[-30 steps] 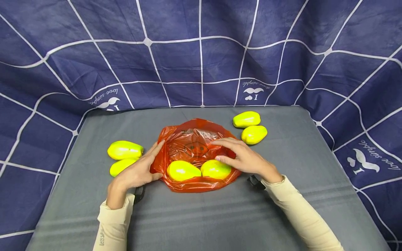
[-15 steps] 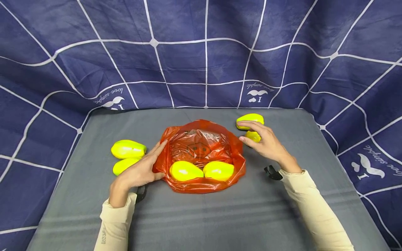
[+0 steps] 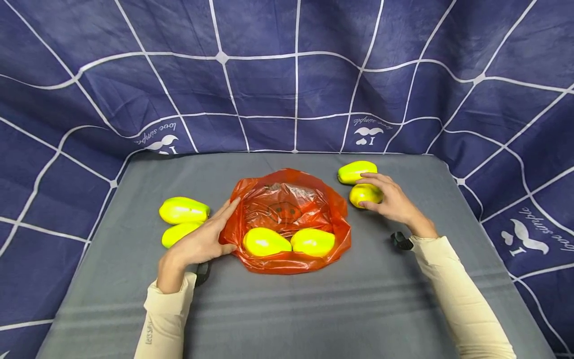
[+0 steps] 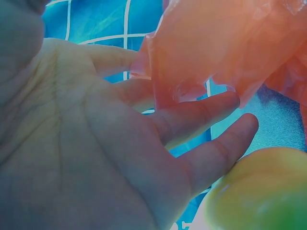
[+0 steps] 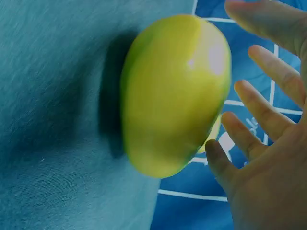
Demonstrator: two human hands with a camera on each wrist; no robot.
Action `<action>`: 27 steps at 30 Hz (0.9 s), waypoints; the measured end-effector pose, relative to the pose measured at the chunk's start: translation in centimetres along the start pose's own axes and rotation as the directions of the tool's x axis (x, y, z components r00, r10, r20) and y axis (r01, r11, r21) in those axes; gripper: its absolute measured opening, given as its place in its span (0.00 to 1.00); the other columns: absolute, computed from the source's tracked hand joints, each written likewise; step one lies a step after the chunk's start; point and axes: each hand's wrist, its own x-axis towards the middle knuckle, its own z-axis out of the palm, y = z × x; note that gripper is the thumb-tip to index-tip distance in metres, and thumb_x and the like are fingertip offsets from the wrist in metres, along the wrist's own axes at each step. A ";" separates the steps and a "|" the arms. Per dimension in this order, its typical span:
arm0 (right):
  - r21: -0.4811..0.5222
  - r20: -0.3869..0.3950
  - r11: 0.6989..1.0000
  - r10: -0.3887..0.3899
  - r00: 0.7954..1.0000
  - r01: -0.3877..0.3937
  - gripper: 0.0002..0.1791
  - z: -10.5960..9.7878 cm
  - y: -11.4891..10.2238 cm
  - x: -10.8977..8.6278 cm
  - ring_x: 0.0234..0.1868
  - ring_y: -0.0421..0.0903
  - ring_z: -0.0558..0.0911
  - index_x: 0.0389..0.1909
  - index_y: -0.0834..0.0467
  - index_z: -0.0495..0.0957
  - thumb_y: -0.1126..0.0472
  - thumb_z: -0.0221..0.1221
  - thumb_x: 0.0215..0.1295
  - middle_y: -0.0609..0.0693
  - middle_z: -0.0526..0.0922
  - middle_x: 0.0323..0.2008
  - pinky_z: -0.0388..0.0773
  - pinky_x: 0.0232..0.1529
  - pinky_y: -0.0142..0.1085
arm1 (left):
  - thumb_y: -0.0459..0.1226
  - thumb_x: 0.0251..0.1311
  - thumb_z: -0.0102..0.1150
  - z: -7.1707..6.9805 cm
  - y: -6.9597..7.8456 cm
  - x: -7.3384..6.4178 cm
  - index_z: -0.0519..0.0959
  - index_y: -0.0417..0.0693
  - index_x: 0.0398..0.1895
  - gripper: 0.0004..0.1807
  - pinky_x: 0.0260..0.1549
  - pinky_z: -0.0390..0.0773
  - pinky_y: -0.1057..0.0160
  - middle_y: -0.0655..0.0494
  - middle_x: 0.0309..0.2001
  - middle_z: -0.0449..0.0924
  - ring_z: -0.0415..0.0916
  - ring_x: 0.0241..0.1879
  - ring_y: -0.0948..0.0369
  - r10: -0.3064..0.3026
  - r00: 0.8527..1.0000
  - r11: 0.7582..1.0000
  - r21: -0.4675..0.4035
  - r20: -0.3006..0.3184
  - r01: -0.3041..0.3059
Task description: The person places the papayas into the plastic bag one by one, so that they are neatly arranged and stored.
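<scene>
A red plastic bag [image 3: 289, 267] lies with its mouth spread wide in the middle of the table, two yellow-green papayas [image 3: 266, 243] side by side inside it. At its left edge, my left hand [image 3: 201, 243] touches the plastic with extended fingers; the left wrist view shows the thin film [image 4: 206, 43] against those fingers. Over on the right, my right hand [image 3: 394, 202] reaches around the nearer of two papayas [image 3: 362, 196], thumb on the near side. In the right wrist view this papaya [image 5: 175, 96] sits beside my spread, straight fingers [image 5: 264, 103].
Behind the nearer right papaya lies another papaya [image 3: 356, 172]. Two more papayas [image 3: 183, 210] rest left of the bag, the closer one partly behind my left hand. A blue curtain [image 3: 260, 89] with white lines rises along the grey table's [image 3: 287, 314] back and sides.
My right hand has left the bag's right side and moved right to the nearer papaya there. My left hand stays at the bag's left edge.
</scene>
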 end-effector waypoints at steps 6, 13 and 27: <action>-0.016 0.047 1.000 0.019 0.999 -0.019 0.32 0.3 0.9 -0.6 0.63 0.65 0.69 0.61 0.60 0.77 0.63 0.74 0.52 0.62 0.73 0.64 0.61 0.62 0.61 | 0.28 0.56 0.67 0.1 -0.1 0.0 0.41 0.44 0.81 0.56 0.72 0.51 0.35 0.35 0.80 0.36 0.42 0.78 0.38 -0.012 1.000 1.000 -0.009 0.000 0.012; -0.055 0.041 0.998 -0.010 0.999 0.013 0.33 0.5 1.4 -0.9 0.59 0.61 0.70 0.59 0.59 0.79 0.67 0.75 0.48 0.61 0.78 0.58 0.62 0.59 0.55 | 0.28 0.56 0.67 0.1 -0.1 -0.1 0.41 0.45 0.81 0.56 0.72 0.51 0.35 0.37 0.80 0.36 0.42 0.78 0.38 -0.011 1.000 1.000 -0.010 -0.003 0.011; -0.049 0.030 0.999 -0.021 0.999 0.023 0.35 0.6 2.0 -1.1 0.54 0.57 0.69 0.55 0.56 0.81 0.61 0.80 0.42 0.58 0.77 0.53 0.58 0.51 0.48 | 0.29 0.55 0.68 0.0 -0.1 -0.2 0.42 0.45 0.81 0.56 0.71 0.53 0.35 0.37 0.80 0.36 0.44 0.77 0.37 -0.010 1.000 1.000 -0.009 -0.006 0.010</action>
